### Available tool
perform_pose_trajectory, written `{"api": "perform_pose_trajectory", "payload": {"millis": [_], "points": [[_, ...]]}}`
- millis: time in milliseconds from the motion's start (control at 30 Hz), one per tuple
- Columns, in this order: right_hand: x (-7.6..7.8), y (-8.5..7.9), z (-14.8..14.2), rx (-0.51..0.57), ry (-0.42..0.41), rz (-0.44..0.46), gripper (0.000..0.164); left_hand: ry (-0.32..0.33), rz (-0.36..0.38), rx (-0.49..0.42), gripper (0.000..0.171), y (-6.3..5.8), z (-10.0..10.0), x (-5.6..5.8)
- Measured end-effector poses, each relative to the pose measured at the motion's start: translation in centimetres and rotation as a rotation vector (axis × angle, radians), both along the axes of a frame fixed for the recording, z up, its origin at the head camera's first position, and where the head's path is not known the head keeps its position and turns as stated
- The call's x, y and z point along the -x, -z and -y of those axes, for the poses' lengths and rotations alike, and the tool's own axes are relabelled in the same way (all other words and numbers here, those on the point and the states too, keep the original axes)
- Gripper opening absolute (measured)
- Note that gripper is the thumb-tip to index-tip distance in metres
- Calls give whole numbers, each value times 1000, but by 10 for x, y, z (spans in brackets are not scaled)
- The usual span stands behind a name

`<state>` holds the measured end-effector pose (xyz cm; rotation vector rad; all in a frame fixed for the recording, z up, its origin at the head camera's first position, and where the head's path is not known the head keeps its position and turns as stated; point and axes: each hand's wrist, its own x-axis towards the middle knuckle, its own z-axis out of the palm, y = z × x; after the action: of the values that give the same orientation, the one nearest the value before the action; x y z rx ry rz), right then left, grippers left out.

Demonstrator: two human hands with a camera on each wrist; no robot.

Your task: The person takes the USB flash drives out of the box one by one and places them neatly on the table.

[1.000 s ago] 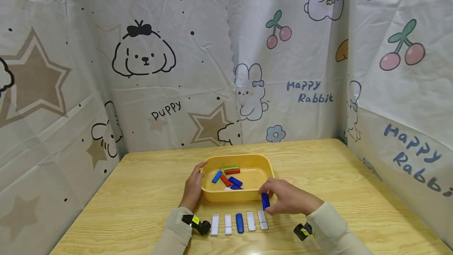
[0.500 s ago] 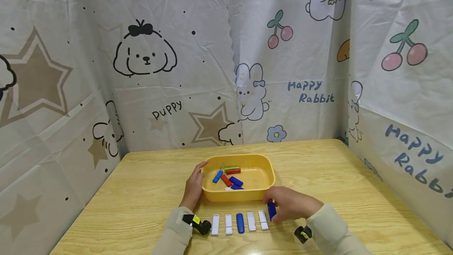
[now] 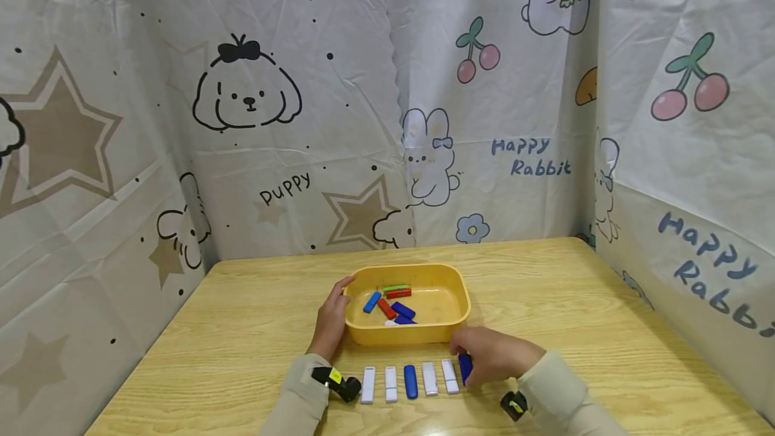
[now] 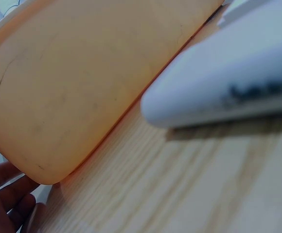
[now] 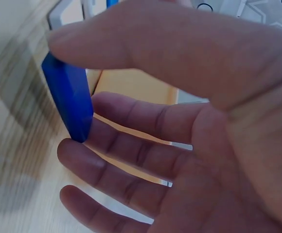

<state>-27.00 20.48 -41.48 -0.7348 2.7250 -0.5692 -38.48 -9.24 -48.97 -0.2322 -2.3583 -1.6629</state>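
Observation:
My right hand [image 3: 493,355] pinches a dark blue USB stick [image 5: 69,97] between thumb and fingertips, low over the table at the right end of a row of sticks. In the right wrist view the thumb lies on its upper end and two fingers meet its lower end. Beside it in the row is a white USB stick [image 3: 450,376]; a blue USB stick [image 3: 411,381] lies mid-row, among more white ones. My left hand [image 3: 329,318] rests along the left side of a yellow tub [image 3: 399,336], its fingers reaching along the wall and touching it.
Inside the tub lie several sticks, including a red one [image 3: 398,293], a light blue one [image 3: 372,302] and a green one [image 3: 396,286]. A wooden table [image 3: 260,328] carries everything, with a printed curtain [image 3: 339,120] hanging behind and at both sides.
My right hand has brought the dark blue stick from the tub's front right corner towards me and slightly right, down beside the last white stick. The left hand and tub stay put.

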Motion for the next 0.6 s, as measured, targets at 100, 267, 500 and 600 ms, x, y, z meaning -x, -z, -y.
{"api": "perform_pose_trajectory", "payload": {"millis": [100,267,500,600], "points": [[0,2,1,-13,11,1,42,1,3,-3,42,-1,0,0],[-1,3,3,-46,28,8,42,-1,2,5,43,0,0,0],[-3,4,4,-72,52,15,42,-5,-1,1,43,1,0,0],[-3,4,5,-84,64,20,43,-3,3,-2,42,1,0,0]]}}
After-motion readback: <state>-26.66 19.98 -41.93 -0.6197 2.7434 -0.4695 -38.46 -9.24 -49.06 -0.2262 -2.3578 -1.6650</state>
